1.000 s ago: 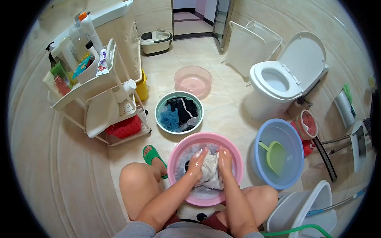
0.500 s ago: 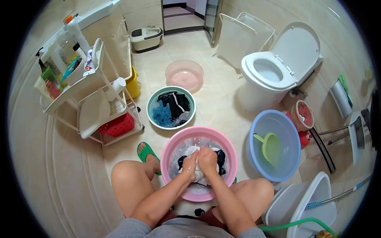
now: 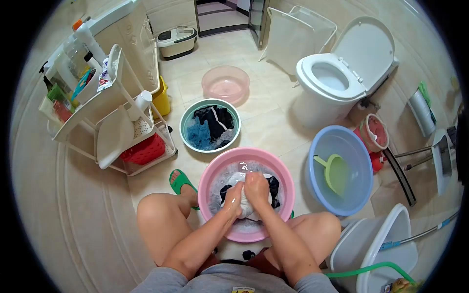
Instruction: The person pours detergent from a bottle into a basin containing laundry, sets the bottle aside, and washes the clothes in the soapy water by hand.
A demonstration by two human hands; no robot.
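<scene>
Left hand [image 3: 257,188] and right hand [image 3: 234,199], both clenched, grip wet, bunched white cloth [image 3: 248,209] inside round pink basin [image 3: 205,168].

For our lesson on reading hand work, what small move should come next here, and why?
Probably rub the white cloth between the left hand and right hand, low over the pink basin: both hands grip it close together, and suds lie around it.
</scene>
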